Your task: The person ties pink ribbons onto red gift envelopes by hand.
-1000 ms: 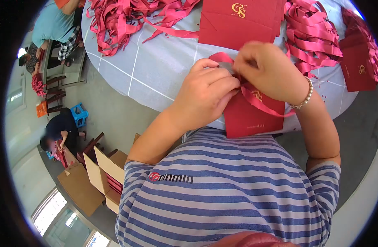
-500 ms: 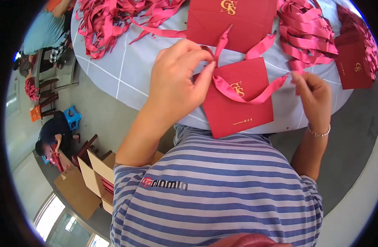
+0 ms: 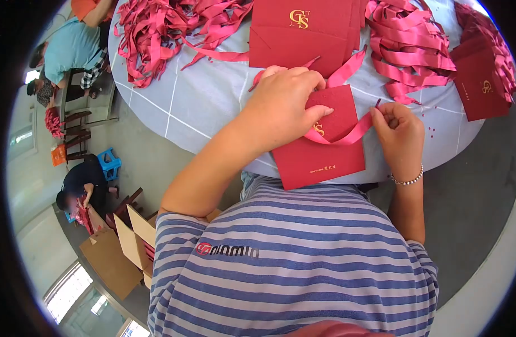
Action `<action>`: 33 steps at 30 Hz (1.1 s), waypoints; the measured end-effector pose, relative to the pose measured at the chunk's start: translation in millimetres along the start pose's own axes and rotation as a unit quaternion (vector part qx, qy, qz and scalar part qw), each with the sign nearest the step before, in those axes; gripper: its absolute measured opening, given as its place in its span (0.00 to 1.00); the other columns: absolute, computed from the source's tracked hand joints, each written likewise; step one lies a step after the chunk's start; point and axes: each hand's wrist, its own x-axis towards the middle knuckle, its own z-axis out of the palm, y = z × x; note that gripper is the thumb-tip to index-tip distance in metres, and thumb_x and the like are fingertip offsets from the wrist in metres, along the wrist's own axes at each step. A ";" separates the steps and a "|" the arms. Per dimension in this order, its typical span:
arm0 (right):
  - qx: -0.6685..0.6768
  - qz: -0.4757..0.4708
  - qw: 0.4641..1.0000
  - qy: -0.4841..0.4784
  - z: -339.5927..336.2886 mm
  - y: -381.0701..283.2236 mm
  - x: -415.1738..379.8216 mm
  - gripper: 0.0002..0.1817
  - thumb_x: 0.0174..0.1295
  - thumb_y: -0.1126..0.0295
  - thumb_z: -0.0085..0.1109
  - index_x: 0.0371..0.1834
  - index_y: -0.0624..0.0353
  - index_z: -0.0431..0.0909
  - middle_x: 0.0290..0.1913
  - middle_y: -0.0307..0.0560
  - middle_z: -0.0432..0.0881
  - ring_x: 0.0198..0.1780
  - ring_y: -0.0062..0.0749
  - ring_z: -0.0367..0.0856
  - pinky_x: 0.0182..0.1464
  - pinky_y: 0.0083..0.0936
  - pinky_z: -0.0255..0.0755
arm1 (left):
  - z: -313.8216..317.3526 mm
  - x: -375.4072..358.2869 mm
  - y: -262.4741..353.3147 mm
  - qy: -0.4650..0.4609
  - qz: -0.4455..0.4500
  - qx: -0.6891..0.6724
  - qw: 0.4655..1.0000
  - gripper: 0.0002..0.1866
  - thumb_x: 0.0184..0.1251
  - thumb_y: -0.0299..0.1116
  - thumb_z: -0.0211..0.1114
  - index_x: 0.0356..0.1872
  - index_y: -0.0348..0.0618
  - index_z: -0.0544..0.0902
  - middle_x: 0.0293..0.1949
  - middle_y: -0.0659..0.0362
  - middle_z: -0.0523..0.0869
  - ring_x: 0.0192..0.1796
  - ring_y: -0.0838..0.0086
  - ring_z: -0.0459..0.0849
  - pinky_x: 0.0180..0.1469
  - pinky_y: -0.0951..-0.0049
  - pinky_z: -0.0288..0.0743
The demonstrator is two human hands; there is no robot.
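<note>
A red card or bag (image 3: pixel 331 160) with gold print lies at the table's near edge. Across it curves a pink ribbon (image 3: pixel 348 135). The ribbon's right end is pinched in my right hand (image 3: pixel 401 132), its dark tip sticking up above the fingers. My left hand (image 3: pixel 292 106) is over the upper left part of the red piece, thumb and fingers apart at its top edge; what lies under the palm is hidden. Just beyond are stacked red pieces (image 3: pixel 297 42) with a gold logo, and another pink ribbon end (image 3: pixel 348 70) reaches down from them.
Heaps of pink ribbon lie at the table's back left (image 3: pixel 148 42) and back right (image 3: pixel 410 50). More red pieces (image 3: pixel 477 84) are at the far right. Left of the table are an open cardboard box (image 3: pixel 109 261), a blue stool (image 3: pixel 109 163) and several people.
My left hand has moved right over the red piece and its thumb and fingers have parted. My right hand has shifted slightly left and down, still with the ribbon end.
</note>
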 end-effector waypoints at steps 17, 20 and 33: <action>0.120 -0.175 0.974 -0.086 21.7 -30.4 -1.3 0.04 0.62 0.77 0.68 0.39 0.63 0.86 0.32 0.50 0.82 0.33 0.40 0.83 0.36 0.29 0.75 | -1.4 -8.2 5.5 0.010 -0.015 -0.024 1.000 0.14 0.55 0.35 0.78 0.38 0.41 0.84 0.34 0.55 0.86 0.41 0.59 0.84 0.54 0.61 0.72; 0.073 -0.165 0.980 -0.080 23.8 -32.9 -1.9 0.03 0.62 0.77 0.69 0.37 0.63 0.84 0.31 0.49 0.82 0.32 0.39 0.82 0.35 0.30 0.75 | -0.9 -9.3 7.2 0.009 -0.019 -0.019 1.000 0.14 0.55 0.35 0.77 0.38 0.41 0.83 0.35 0.56 0.86 0.42 0.60 0.84 0.56 0.60 0.71; 0.116 -0.114 0.984 -0.077 18.0 -41.2 -6.3 0.05 0.62 0.81 0.69 0.40 0.67 0.84 0.34 0.48 0.86 0.31 0.24 0.84 0.37 0.18 0.77 | -4.6 -15.9 14.5 0.045 -0.013 0.002 0.999 0.13 0.57 0.35 0.77 0.39 0.41 0.83 0.36 0.56 0.86 0.43 0.60 0.84 0.62 0.58 0.68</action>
